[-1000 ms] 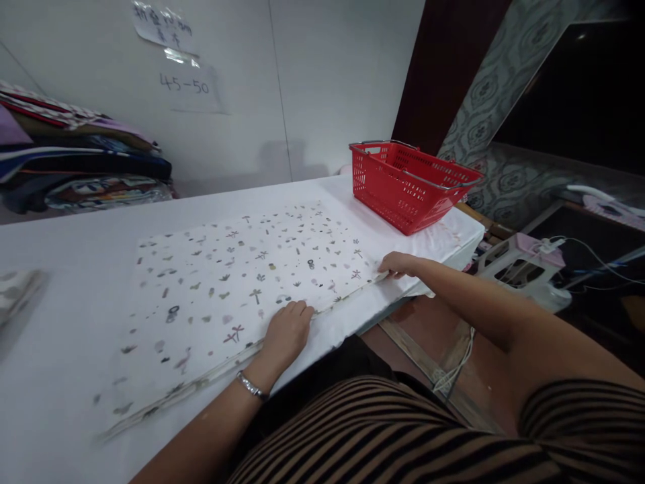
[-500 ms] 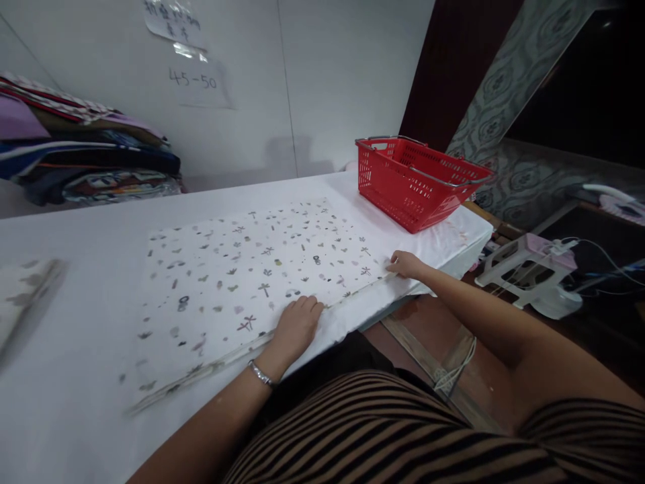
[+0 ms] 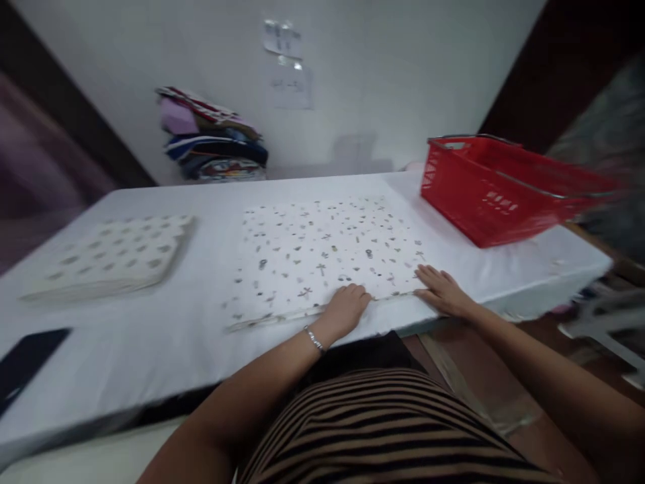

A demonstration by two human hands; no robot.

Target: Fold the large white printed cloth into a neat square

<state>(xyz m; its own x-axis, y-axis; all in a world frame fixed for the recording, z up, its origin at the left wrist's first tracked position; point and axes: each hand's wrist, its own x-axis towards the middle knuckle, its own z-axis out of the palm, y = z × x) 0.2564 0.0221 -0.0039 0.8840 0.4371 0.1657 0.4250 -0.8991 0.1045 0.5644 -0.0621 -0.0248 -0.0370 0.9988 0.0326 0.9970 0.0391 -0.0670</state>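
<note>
A white printed cloth (image 3: 322,252) with small dark motifs lies folded flat on the white table (image 3: 166,336). My left hand (image 3: 347,309) rests palm down on the cloth's near edge, a thin bracelet on the wrist. My right hand (image 3: 442,290) lies flat at the cloth's near right corner, fingers spread. Neither hand holds anything.
A red plastic basket (image 3: 498,191) stands at the table's right end. A second folded printed cloth (image 3: 108,255) lies at the left, and a dark flat object (image 3: 25,359) sits near the left front edge. A stack of folded fabrics (image 3: 214,134) sits against the back wall.
The view has swung left, bringing the second folded cloth and the dark object into sight. My right hand has slid in along the near edge toward my left hand.
</note>
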